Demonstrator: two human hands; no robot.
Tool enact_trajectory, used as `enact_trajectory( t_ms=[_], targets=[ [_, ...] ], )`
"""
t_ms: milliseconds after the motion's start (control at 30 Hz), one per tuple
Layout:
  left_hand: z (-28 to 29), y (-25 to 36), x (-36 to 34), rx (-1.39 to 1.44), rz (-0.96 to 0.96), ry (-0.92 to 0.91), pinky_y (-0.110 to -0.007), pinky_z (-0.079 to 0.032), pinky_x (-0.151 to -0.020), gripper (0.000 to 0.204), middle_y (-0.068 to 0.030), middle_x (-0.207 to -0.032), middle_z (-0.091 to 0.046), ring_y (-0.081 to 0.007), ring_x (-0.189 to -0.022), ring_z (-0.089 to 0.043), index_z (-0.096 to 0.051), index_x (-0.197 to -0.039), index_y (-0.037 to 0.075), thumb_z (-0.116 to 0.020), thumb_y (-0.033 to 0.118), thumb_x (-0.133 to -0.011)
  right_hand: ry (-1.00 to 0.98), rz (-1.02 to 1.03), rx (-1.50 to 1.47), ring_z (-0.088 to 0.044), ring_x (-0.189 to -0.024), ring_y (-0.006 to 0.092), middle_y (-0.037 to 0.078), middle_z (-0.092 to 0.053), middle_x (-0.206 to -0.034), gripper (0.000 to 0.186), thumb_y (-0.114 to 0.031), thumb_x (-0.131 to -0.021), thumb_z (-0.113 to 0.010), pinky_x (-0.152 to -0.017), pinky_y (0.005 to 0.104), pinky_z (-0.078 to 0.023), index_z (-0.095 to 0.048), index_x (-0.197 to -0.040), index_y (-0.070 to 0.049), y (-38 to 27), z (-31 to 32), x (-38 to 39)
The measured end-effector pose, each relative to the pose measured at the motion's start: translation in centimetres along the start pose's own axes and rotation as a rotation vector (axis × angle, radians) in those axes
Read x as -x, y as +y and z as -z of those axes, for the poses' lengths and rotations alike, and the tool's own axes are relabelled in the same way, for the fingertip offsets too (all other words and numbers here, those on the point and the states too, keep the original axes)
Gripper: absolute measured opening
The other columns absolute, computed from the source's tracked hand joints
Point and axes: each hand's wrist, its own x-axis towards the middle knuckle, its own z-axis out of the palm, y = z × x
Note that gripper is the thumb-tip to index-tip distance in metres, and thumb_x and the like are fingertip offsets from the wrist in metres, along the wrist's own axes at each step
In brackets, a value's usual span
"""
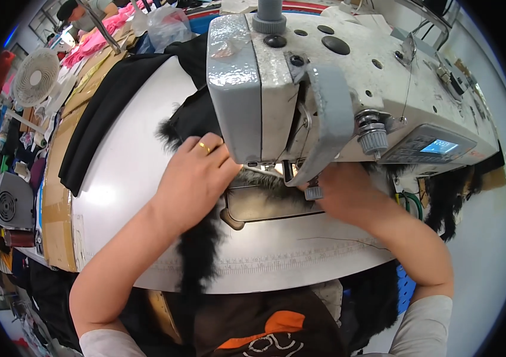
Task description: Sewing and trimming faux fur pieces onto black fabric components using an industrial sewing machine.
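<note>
A grey and off-white sewing machine (235,83) stands over a white worktable (116,232). My left hand (199,172), with a gold ring, curls its fingers on black fur-trimmed fabric (187,119) just left of the needle area. A long strip of black fur (196,262) hangs from under that hand over the front edge. Dark fluffy material (262,178) lies at the presser foot, above a metal plate (265,209). My right hand (342,190) reaches in under the machine's arm, right of the foot, its fingertips hidden behind the machine.
Folded black cloth (104,113) lies along the table's left part, beside cardboard (56,244). A white fan (34,76), pink fabric (98,35) and a co-worker (86,18) are at back left. Green-handled scissors (411,205) and more fur (443,208) are at right.
</note>
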Motion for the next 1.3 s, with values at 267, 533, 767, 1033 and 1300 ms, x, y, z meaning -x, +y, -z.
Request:
enact_trajectory(
  t_ms=[267, 533, 767, 1033, 1300],
  targets=[
    [0.5, 1.7, 1.5, -0.101, -0.178, -0.065, -0.033, -0.051, -0.082, 0.038, -0.0069, -0.113, -0.066, -0.0221, -0.098, -0.061, -0.069, -0.122, 0.002, -0.067, 0.013, -0.086, -0.149, -0.048, 0.023, -0.07, -0.1, 0.0214, -0.004, -0.071, -0.125, 0.039, -0.013, -0.09, -0.065, -0.077, 0.0372, -0.061, -0.072, -0.128, -0.021, 0.0, 1.9, 1.0],
    [0.4, 2.1, 2.0, -0.081, -0.203, -0.078, -0.034, -0.05, -0.083, 0.042, -0.0078, -0.117, -0.068, -0.0219, -0.098, -0.06, -0.069, -0.125, 0.0, -0.066, 0.012, -0.085, -0.139, -0.052, 0.031, -0.069, -0.1, 0.0199, -0.006, -0.069, -0.132, 0.045, -0.011, -0.086, -0.068, -0.08, 0.0349, -0.06, -0.071, -0.13, -0.021, 0.0, 1.4, 1.7],
    [0.5, 2.4, 0.5, -0.073, -0.154, -0.115, -0.034, -0.049, -0.084, 0.035, -0.0047, -0.101, -0.067, -0.0222, -0.098, -0.06, -0.069, -0.118, 0.002, -0.068, 0.015, -0.086, -0.014, -0.015, 0.063, -0.067, -0.108, 0.0193, -0.006, -0.069, -0.128, 0.05, -0.008, -0.084, -0.068, -0.086, 0.0346, -0.058, -0.071, -0.132, -0.021, 1.3, 1.2, 2.9],
    [-0.4, 2.2, 0.6, -0.095, -0.126, -0.088, -0.034, -0.049, -0.084, 0.034, -0.0043, -0.097, -0.067, -0.0225, -0.099, -0.06, -0.069, -0.115, 0.002, -0.069, 0.016, -0.084, -0.121, -0.085, 0.06, -0.073, -0.084, 0.0263, 0.004, -0.071, -0.107, 0.063, -0.005, -0.084, -0.067, -0.065, 0.0385, -0.059, -0.066, -0.143, -0.027, 2.0, 0.7, 3.4],
    [-0.6, 2.0, 0.5, 0.003, -0.102, -0.099, -0.035, -0.05, -0.087, 0.025, -0.0042, -0.094, -0.069, -0.0252, -0.102, -0.061, -0.069, -0.106, 0.006, -0.07, 0.016, -0.083, -0.055, -0.144, 0.003, -0.068, -0.075, 0.0328, 0.006, -0.062, -0.078, 0.021, -0.003, -0.064, -0.074, -0.066, 0.05, -0.052, -0.057, -0.075, -0.009, 2.3, -0.1, 4.2]
  ],
)
